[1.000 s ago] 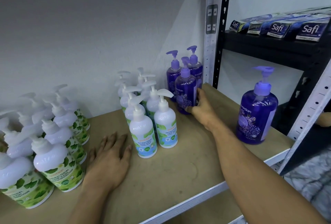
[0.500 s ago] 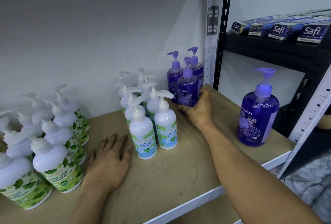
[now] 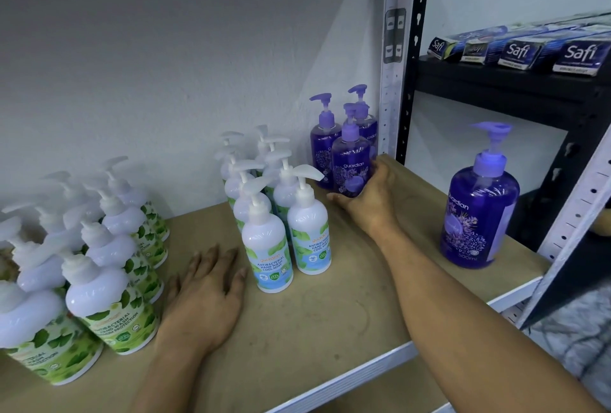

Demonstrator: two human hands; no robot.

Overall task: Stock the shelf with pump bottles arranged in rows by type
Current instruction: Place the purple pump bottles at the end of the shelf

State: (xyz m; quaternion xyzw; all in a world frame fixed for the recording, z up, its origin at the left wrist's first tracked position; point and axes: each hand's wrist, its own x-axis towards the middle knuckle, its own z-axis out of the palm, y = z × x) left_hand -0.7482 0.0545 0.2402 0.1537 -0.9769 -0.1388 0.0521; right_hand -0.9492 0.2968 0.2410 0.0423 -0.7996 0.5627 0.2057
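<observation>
Purple Row Taking Shape in the Back Corner

Purple is the type in hand: the right hand (image 3: 367, 196) wraps its fingers round the lower body of a small purple bottle (image 3: 349, 156), which stands upright on the shelf board (image 3: 330, 320) just in front of two more purple bottles (image 3: 325, 144) at the back wall, beside the grey upright post (image 3: 390, 88). The left hand (image 3: 205, 300) lies flat on the board with fingers straight, holding nothing, between the green-leaf bottles (image 3: 109, 283) and the cool-mint bottles (image 3: 267, 247).

By my reading, the step is seating this bottle into its row. The next move calls for a clean release, fingers opening so the bottle is not dragged or tipped, then a reach for the large purple bottle (image 3: 479, 211), which stands alone, well apart, near the front right edge.

Room is tight on two sides: the post just right of the purple group, and the mint pump heads near the wrist. Bare board lies open between the mint rows and the large bottle — the arm's natural way out.
</observation>
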